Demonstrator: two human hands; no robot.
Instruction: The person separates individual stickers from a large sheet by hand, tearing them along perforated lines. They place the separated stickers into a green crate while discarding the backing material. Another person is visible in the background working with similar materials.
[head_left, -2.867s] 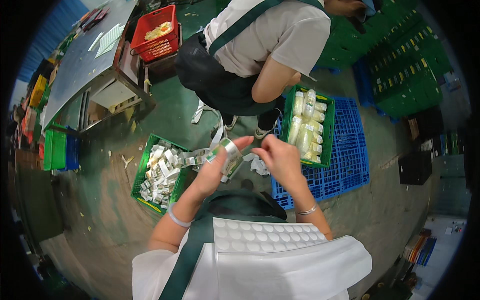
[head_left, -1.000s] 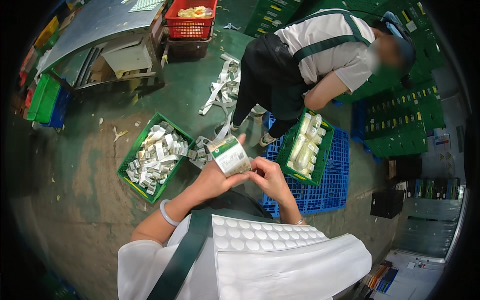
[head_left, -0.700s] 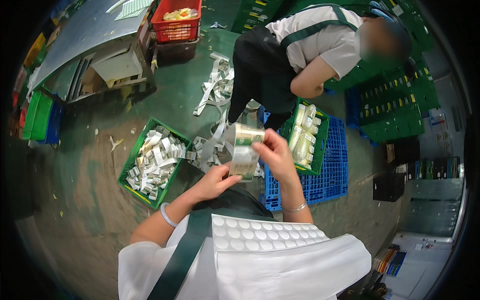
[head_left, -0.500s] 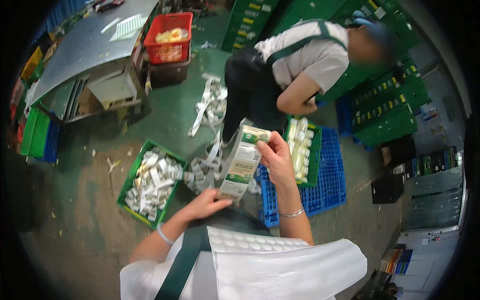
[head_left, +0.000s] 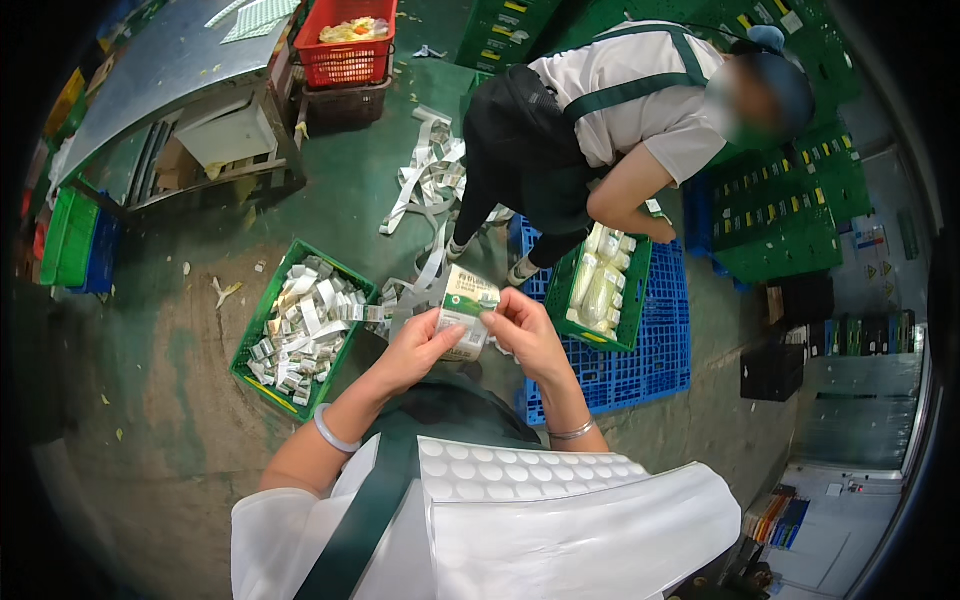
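A strip of printed labels (head_left: 466, 308) in cream, green and white is held up in front of me. On its left edge my left hand (head_left: 410, 354) is closed, with the thumb lying on the printed face. The right hand (head_left: 527, 335) pinches the strip's right edge between thumb and fingers. Below and behind it, part of the strip is hidden by the hands. To the left, a green crate (head_left: 262, 392) on the floor is heaped with folded pieces of the same sort of labels (head_left: 312, 318). Loose whitish backing strips (head_left: 428, 180) lie tangled on the floor ahead.
A co-worker (head_left: 630, 100) bends over a green crate (head_left: 600, 337) of wrapped pale vegetables on a blue pallet (head_left: 660, 350). At far left stand a metal table (head_left: 165, 85) and a red basket (head_left: 345, 68). Stacked green crates (head_left: 785, 225) line the back right.
The long strip, stretched out before, now shows as a shorter piece. My right hand has come down and left, close to the left hand, which moved slightly up. The co-worker's arm reaches further right.
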